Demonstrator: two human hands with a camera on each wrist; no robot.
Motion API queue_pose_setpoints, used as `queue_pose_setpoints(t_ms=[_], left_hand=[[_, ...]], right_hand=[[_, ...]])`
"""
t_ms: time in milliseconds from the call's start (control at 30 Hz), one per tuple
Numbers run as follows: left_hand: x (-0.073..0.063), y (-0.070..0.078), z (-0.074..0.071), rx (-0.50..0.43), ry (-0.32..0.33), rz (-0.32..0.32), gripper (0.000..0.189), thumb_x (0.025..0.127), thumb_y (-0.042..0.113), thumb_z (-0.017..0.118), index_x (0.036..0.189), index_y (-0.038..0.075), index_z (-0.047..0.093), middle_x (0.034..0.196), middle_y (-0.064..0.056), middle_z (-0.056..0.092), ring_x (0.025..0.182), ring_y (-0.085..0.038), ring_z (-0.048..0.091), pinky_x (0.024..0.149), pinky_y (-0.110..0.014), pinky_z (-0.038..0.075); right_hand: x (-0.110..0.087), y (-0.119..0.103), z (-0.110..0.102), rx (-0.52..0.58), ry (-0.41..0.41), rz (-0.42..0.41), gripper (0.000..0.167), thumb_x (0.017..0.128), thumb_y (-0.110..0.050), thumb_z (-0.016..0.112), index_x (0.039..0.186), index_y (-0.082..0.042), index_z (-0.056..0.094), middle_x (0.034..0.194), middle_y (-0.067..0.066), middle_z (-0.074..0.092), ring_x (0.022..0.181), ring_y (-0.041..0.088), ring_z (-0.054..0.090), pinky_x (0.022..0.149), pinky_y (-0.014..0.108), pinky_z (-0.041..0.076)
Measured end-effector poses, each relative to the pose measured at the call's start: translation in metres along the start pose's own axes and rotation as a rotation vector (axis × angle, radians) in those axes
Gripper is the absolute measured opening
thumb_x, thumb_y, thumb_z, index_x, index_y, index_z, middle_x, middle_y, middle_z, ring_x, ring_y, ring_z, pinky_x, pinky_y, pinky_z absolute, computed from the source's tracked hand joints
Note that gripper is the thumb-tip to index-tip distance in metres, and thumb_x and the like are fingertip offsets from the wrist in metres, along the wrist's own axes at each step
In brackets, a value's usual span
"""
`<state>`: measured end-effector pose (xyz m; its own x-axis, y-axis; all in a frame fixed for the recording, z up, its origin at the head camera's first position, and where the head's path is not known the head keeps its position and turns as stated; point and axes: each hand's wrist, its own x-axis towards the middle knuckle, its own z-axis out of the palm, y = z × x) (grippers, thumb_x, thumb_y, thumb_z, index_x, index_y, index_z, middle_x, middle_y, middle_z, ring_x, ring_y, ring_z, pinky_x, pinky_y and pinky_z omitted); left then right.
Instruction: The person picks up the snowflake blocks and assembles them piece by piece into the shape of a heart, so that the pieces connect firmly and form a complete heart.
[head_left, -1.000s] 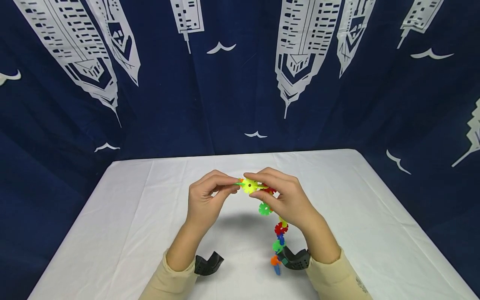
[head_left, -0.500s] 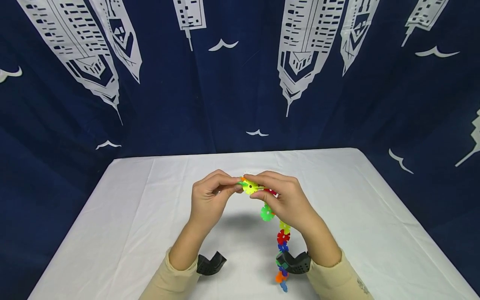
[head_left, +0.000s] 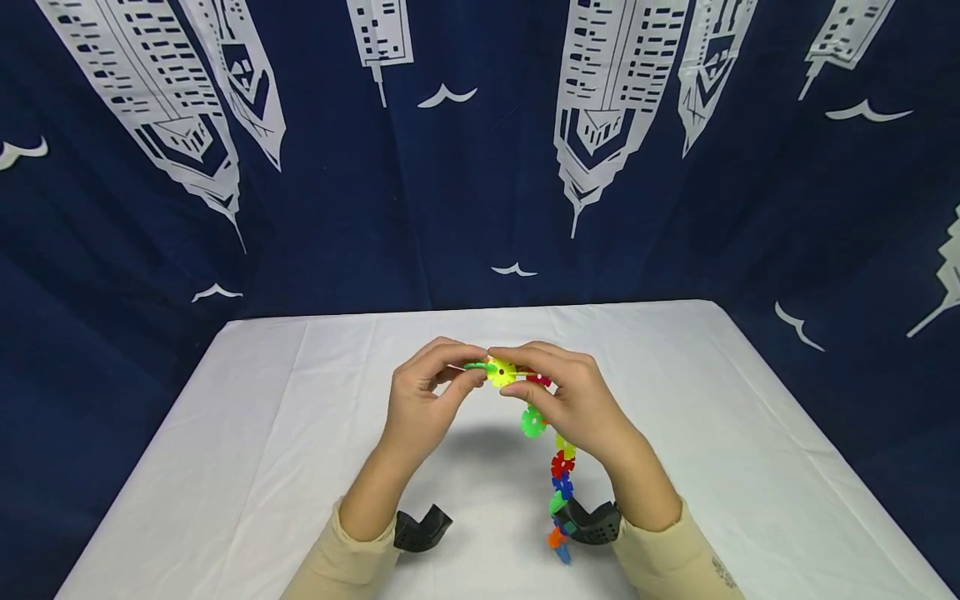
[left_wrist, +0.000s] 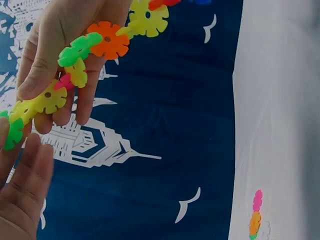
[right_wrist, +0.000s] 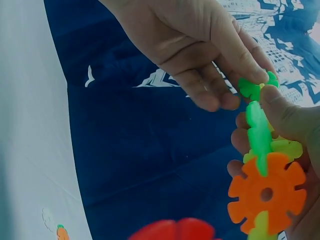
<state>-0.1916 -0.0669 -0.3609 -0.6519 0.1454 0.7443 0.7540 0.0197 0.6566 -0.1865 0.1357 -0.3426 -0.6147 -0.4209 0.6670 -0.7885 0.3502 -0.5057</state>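
Observation:
A chain of coloured plastic snowflake discs hangs from my hands, with a yellow disc (head_left: 502,372) between them. My left hand (head_left: 423,400) pinches a green disc (head_left: 477,366) between thumb and fingers, close against the yellow one. Thumb and fingers of my right hand (head_left: 566,396) grip the chain beside the yellow disc. In the right wrist view, the left thumb presses the notched green disc (right_wrist: 247,89), and an orange disc (right_wrist: 240,192) hangs nearer the camera. Below the right hand, the chain runs down past a red disc (head_left: 562,463) and partly behind the right wrist's black mount.
A white-covered table (head_left: 300,467) lies beneath the hands. Behind it hangs a navy curtain (head_left: 465,208) with white building prints. Black camera mounts (head_left: 422,529) sit at both wrists. Small pink and orange shapes (left_wrist: 256,210) show on the white surface in the left wrist view.
My left hand has shifted slightly right, closer to the right hand, and more of the green disc shows between its fingers. The hanging chain sways a little; the right hand stays nearly still.

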Motion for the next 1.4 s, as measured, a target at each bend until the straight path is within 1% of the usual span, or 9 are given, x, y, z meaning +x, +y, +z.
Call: queue_pose_setpoints(t_ms=[133, 300, 400, 567, 733, 867, 1000, 1233, 1400], left_hand=[[0.001, -0.001, -0.004, 0.059, 0.003, -0.008, 0.021, 0.086, -0.005, 0.073, 0.107, -0.001, 0.069, 0.097, -0.014, 0.07, 0.09, -0.01, 0.068, 0.07, -0.025, 0.06], [-0.001, -0.001, -0.006, 0.057, 0.028, -0.038, 0.011, 0.087, -0.002, 0.073, 0.097, 0.001, 0.071, 0.092, -0.014, 0.068, 0.076, -0.011, 0.065, 0.059, -0.025, 0.058], [-0.002, -0.001, -0.005, 0.052, 0.051, -0.06, 0.007, 0.087, -0.001, 0.074, 0.094, 0.002, 0.073, 0.092, -0.013, 0.066, 0.073, -0.009, 0.064, 0.053, -0.026, 0.057], [-0.003, 0.0, -0.002, 0.056, 0.066, -0.067, 0.007, 0.087, -0.002, 0.074, 0.092, 0.002, 0.074, 0.086, -0.01, 0.063, 0.07, -0.008, 0.062, 0.053, -0.025, 0.056], [-0.004, 0.002, 0.001, 0.04, 0.043, -0.05, 0.008, 0.088, -0.003, 0.072, 0.093, 0.003, 0.073, 0.084, -0.01, 0.067, 0.068, -0.015, 0.066, 0.057, -0.026, 0.058], [-0.004, 0.005, 0.003, 0.028, 0.027, -0.022, 0.009, 0.088, -0.005, 0.071, 0.094, 0.001, 0.073, 0.085, -0.011, 0.068, 0.07, -0.015, 0.068, 0.06, -0.027, 0.059], [-0.003, 0.01, 0.004, 0.016, -0.018, 0.004, 0.014, 0.09, -0.005, 0.068, 0.102, 0.001, 0.072, 0.093, -0.013, 0.068, 0.076, -0.015, 0.069, 0.063, -0.028, 0.061], [-0.003, 0.02, 0.005, -0.023, -0.129, 0.052, 0.027, 0.092, -0.007, 0.063, 0.118, 0.002, 0.068, 0.11, -0.013, 0.067, 0.093, -0.02, 0.069, 0.07, -0.029, 0.061], [-0.002, 0.023, 0.005, -0.038, -0.17, 0.087, 0.032, 0.091, -0.009, 0.062, 0.121, 0.002, 0.066, 0.115, -0.014, 0.067, 0.1, -0.021, 0.066, 0.077, -0.031, 0.061]], right_hand=[[-0.001, 0.001, -0.002, -0.006, 0.0, 0.033, 0.041, 0.082, -0.006, 0.079, 0.122, -0.008, 0.07, 0.105, 0.002, 0.075, 0.08, 0.008, 0.063, 0.068, 0.018, 0.056], [-0.001, 0.004, -0.001, 0.006, -0.019, 0.069, 0.041, 0.084, -0.009, 0.079, 0.124, -0.012, 0.069, 0.109, 0.001, 0.074, 0.085, 0.009, 0.062, 0.071, 0.02, 0.055], [0.0, 0.005, -0.001, 0.022, -0.036, 0.098, 0.041, 0.085, -0.01, 0.079, 0.125, -0.015, 0.069, 0.113, -0.001, 0.073, 0.087, 0.008, 0.061, 0.072, 0.021, 0.055], [0.0, 0.008, -0.001, 0.072, -0.045, 0.111, 0.038, 0.087, -0.01, 0.077, 0.124, -0.015, 0.068, 0.116, 0.002, 0.073, 0.094, 0.008, 0.063, 0.075, 0.026, 0.056], [-0.001, 0.009, -0.002, 0.13, -0.026, 0.113, 0.032, 0.088, -0.006, 0.075, 0.119, -0.013, 0.071, 0.111, 0.003, 0.074, 0.098, 0.01, 0.066, 0.078, 0.025, 0.056], [-0.001, 0.006, -0.002, 0.168, -0.015, 0.127, 0.028, 0.088, -0.005, 0.074, 0.115, -0.011, 0.073, 0.107, 0.004, 0.074, 0.094, 0.011, 0.065, 0.072, 0.024, 0.057], [-0.001, 0.001, -0.004, 0.182, 0.026, 0.118, 0.028, 0.086, -0.002, 0.075, 0.113, -0.009, 0.074, 0.103, 0.005, 0.075, 0.091, 0.01, 0.062, 0.068, 0.023, 0.055], [-0.001, -0.006, -0.012, 0.137, 0.142, 0.016, 0.033, 0.078, 0.006, 0.079, 0.109, -0.006, 0.075, 0.093, 0.004, 0.074, 0.09, 0.012, 0.055, 0.068, 0.021, 0.048], [-0.002, -0.01, -0.017, 0.094, 0.195, -0.065, 0.032, 0.076, -0.007, 0.085, 0.106, -0.007, 0.076, 0.091, 0.003, 0.073, 0.088, 0.013, 0.052, 0.067, 0.02, 0.045]])
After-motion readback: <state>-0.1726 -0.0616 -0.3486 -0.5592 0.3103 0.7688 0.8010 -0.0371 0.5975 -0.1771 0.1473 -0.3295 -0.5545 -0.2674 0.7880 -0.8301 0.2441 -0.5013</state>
